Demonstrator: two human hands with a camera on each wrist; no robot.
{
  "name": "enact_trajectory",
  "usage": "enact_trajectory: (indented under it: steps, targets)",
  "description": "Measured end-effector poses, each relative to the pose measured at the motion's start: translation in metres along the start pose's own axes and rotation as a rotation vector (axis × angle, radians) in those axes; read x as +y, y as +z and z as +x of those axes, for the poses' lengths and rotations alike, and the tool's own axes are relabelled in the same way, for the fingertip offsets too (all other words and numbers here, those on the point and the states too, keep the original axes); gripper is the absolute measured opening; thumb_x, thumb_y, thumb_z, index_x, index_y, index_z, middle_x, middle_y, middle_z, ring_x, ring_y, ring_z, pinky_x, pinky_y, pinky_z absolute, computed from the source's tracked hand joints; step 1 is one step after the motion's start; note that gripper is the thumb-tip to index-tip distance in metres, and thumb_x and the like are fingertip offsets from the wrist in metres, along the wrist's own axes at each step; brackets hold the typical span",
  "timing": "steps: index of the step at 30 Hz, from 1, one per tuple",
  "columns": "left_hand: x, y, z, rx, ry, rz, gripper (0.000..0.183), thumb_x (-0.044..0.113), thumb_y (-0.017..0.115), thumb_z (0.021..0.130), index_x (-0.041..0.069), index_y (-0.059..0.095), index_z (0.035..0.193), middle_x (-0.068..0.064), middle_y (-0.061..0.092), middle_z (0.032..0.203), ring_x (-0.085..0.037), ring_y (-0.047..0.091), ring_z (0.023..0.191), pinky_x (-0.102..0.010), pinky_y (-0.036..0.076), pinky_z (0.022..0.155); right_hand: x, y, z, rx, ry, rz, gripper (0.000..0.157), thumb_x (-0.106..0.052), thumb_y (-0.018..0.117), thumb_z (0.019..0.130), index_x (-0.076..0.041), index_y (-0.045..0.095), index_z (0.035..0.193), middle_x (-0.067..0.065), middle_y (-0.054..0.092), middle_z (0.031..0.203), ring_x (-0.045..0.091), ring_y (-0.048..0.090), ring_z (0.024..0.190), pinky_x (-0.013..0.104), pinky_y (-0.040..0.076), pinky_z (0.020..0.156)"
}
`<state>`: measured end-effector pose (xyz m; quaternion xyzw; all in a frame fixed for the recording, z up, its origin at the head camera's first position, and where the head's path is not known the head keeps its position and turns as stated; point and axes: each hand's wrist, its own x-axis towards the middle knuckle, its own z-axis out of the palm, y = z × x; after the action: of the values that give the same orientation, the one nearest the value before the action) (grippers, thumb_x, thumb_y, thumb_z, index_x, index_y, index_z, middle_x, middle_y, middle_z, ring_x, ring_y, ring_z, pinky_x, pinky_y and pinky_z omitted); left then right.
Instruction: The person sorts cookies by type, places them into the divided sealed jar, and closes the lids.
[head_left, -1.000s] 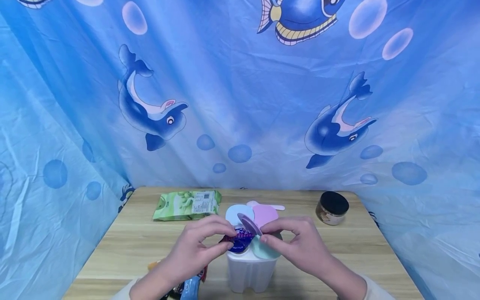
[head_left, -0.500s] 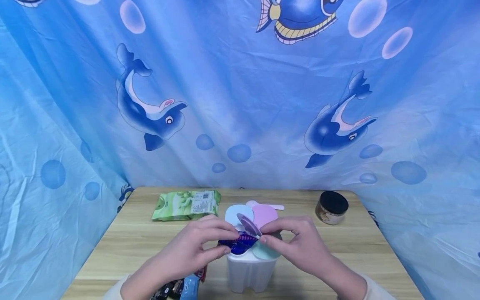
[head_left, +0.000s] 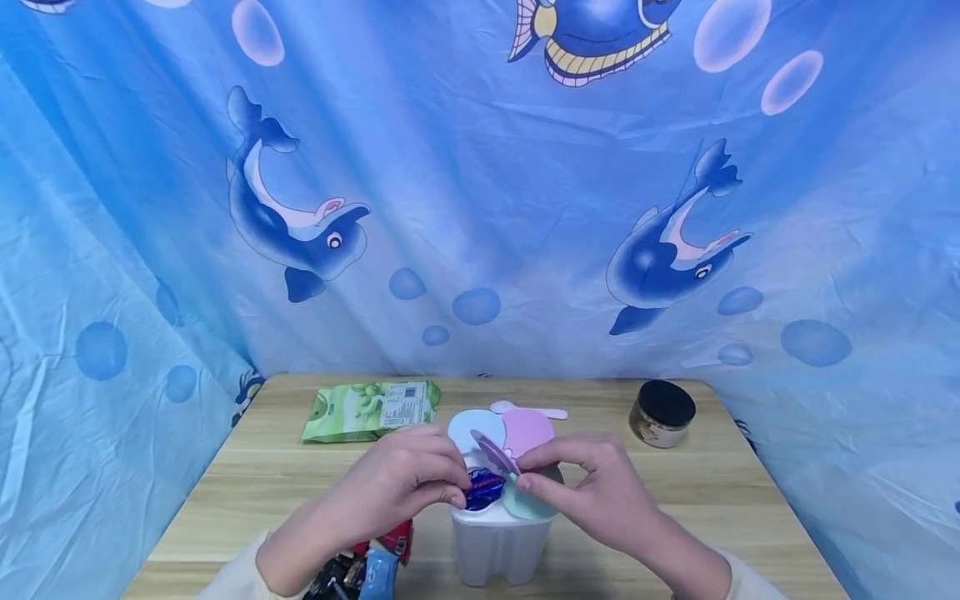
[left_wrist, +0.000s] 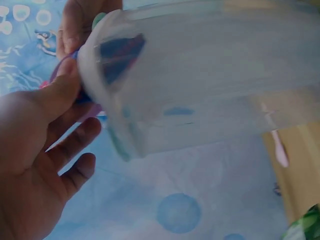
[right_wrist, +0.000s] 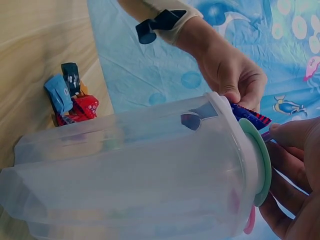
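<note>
We see the blue packet [head_left: 486, 490] partly inside the near left opening of the white container [head_left: 501, 550], its lower part blurred behind the cloudy wall. The left hand [head_left: 416, 471] pinches its upper end, hiding some of it. The right hand [head_left: 592, 479] holds the raised purple lid [head_left: 491, 451] between thumb and fingers, partly covering the green lid [head_left: 525, 502] at near right. Farther out, we find a spoon [head_left: 553, 413] partly behind the pink lid [head_left: 529, 428], a green bag [head_left: 341, 415] far left and a jar [head_left: 662, 417] far right. Near left, the head view cuts off some small packets [head_left: 380, 571].
</note>
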<state>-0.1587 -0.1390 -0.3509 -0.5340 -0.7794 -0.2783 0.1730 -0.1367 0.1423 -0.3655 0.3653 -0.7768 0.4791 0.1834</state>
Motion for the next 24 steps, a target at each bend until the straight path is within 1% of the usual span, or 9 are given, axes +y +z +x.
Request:
enact_trajectory:
  steps: [2,4,7,8,11,13,15,18,24]
  targets:
    - [0.002,-0.003,0.002,-0.069,-0.01,0.062,0.004,0.026,0.074,0.095,0.026,0.078,0.096,0.019,0.071,0.095,-0.002,0.058,0.091,-0.021,0.048,0.083,0.0,0.0,0.0,0.004,-0.003,-0.001,0.017,-0.01,0.084,0.085,-0.018,0.081,0.1,-0.005,0.079,0.093,0.01,0.075,0.086,0.03,0.06,0.075]
    - [0.004,-0.004,0.002,-0.136,-0.026,0.103,0.009,0.03,0.069,0.099,0.027,0.077,0.098,0.021,0.071,0.096,-0.001,0.057,0.093,-0.025,0.048,0.085,-0.001,0.0,0.0,0.0,0.012,0.002,0.017,-0.011,0.084,0.085,-0.018,0.081,0.1,-0.006,0.079,0.093,0.01,0.075,0.086,0.029,0.06,0.075]
    - [0.006,-0.004,-0.001,-0.174,-0.055,0.102,0.012,0.033,0.066,0.101,0.029,0.077,0.1,0.024,0.07,0.098,0.001,0.055,0.095,-0.026,0.048,0.086,-0.003,0.0,0.0,-0.006,0.042,0.006,0.016,-0.013,0.084,0.086,-0.021,0.081,0.099,-0.008,0.079,0.094,0.008,0.074,0.086,0.029,0.06,0.076]
    - [0.007,-0.004,-0.002,-0.163,-0.062,0.084,0.011,0.033,0.066,0.101,0.029,0.077,0.101,0.024,0.07,0.099,0.001,0.056,0.096,-0.026,0.049,0.087,-0.004,0.0,-0.001,-0.008,0.043,0.007,0.015,-0.013,0.084,0.086,-0.021,0.081,0.099,-0.008,0.079,0.094,0.008,0.074,0.086,0.029,0.06,0.075]
    - [0.007,-0.002,-0.005,-0.087,-0.067,0.0,0.011,0.027,0.071,0.099,0.027,0.076,0.108,0.019,0.07,0.106,0.0,0.06,0.099,-0.025,0.053,0.087,-0.004,0.0,0.0,-0.011,0.037,0.007,0.015,-0.014,0.083,0.087,-0.021,0.081,0.1,-0.008,0.079,0.094,0.009,0.074,0.086,0.029,0.06,0.075]
    - [0.007,-0.001,-0.005,-0.049,-0.049,-0.044,0.019,0.023,0.073,0.097,0.025,0.074,0.116,0.015,0.069,0.113,-0.003,0.063,0.104,-0.026,0.055,0.089,-0.004,0.0,0.0,-0.012,0.038,0.01,0.015,-0.014,0.083,0.087,-0.022,0.081,0.1,-0.01,0.079,0.094,0.009,0.075,0.086,0.028,0.06,0.075]
    - [0.008,0.0,-0.003,-0.033,-0.025,-0.06,0.028,0.019,0.074,0.096,0.023,0.071,0.124,0.011,0.069,0.12,-0.005,0.064,0.109,-0.028,0.056,0.09,-0.005,-0.001,0.001,-0.016,0.044,0.016,0.015,-0.014,0.083,0.087,-0.023,0.08,0.1,-0.011,0.078,0.094,0.008,0.075,0.086,0.028,0.06,0.076]
    - [0.009,0.001,-0.001,-0.039,0.003,-0.025,0.028,0.021,0.072,0.097,0.022,0.071,0.126,0.011,0.069,0.124,-0.005,0.063,0.112,-0.028,0.055,0.092,-0.005,-0.002,0.001,-0.021,0.067,0.024,0.015,-0.016,0.083,0.088,-0.025,0.08,0.099,-0.013,0.078,0.094,0.008,0.075,0.087,0.028,0.06,0.076]
    - [0.008,0.007,0.002,-0.038,0.021,0.098,0.009,0.027,0.069,0.1,0.026,0.077,0.104,0.018,0.071,0.105,-0.002,0.059,0.099,-0.022,0.05,0.085,-0.005,-0.002,0.001,-0.02,0.057,0.017,0.014,-0.015,0.082,0.088,-0.023,0.08,0.099,-0.011,0.078,0.094,0.008,0.074,0.084,0.028,0.06,0.074]
